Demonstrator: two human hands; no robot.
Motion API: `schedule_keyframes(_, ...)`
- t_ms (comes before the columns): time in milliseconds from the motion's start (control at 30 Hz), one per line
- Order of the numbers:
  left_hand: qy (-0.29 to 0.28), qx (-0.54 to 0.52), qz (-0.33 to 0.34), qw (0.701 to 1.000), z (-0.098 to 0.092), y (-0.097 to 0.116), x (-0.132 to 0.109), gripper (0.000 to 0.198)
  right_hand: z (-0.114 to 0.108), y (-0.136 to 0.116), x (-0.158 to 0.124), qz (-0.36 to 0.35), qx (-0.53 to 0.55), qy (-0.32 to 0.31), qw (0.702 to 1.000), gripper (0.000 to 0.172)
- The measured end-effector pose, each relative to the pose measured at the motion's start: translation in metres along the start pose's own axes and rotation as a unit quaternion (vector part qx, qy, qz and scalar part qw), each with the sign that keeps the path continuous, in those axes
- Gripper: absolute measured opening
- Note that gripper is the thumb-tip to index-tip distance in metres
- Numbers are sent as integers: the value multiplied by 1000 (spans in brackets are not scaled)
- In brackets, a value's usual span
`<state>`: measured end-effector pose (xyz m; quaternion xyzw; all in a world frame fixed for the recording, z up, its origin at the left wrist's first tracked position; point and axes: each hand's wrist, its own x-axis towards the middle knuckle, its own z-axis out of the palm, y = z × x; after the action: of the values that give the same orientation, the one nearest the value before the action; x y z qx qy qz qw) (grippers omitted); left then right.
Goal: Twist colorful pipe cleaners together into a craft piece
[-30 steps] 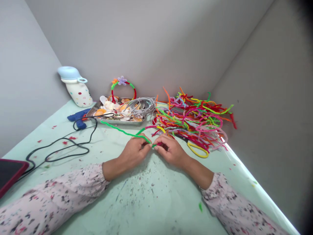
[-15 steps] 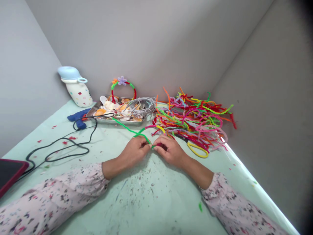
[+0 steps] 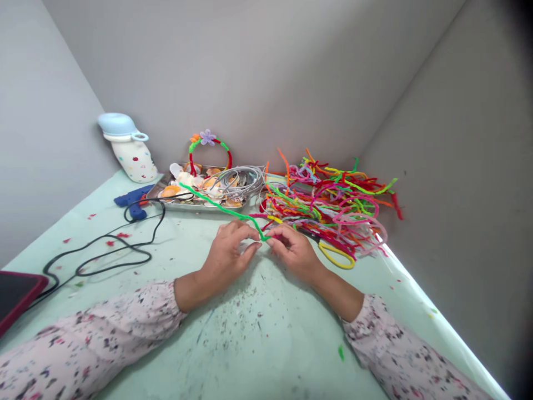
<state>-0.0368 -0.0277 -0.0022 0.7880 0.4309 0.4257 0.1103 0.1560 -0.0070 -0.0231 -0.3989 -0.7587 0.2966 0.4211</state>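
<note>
A green pipe cleaner point(image 3: 225, 208) runs from over the tray down to a bend between my hands. My right hand point(image 3: 297, 253) pinches it at the bend, together with the end of a pink and yellow wrapped band point(image 3: 272, 219) that curves behind my fingers. My left hand point(image 3: 229, 253) is beside the bend, thumb and forefinger closed round the band's other part near the green strand; the exact contact is partly hidden. The far side of the band shows above both hands.
Behind lies a metal tray point(image 3: 200, 208) of shells and wire, with a flowered hoop point(image 3: 228, 153). A bottle point(image 3: 135, 158), blue glue gun point(image 3: 135, 200) and black cord stand left; pipe cleaners point(image 3: 320, 200) and yellow-handled scissors point(image 3: 337, 256) lie right.
The green strand's free end has swung up and left over the tray. The bend has risen slightly, and my left fingers have spread a little and shifted.
</note>
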Motion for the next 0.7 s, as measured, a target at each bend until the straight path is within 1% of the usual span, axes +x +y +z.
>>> schedule_keyframes(367, 32, -6, 32, 999, 4, -6, 0, 9, -1, -3, 0, -2, -2, -17, 1000, 12)
schedule_keyframes(700, 42, -3, 37, 998, 3, -7, 1, 9, -2, -6, 0, -3, -12, -28, 1000, 12)
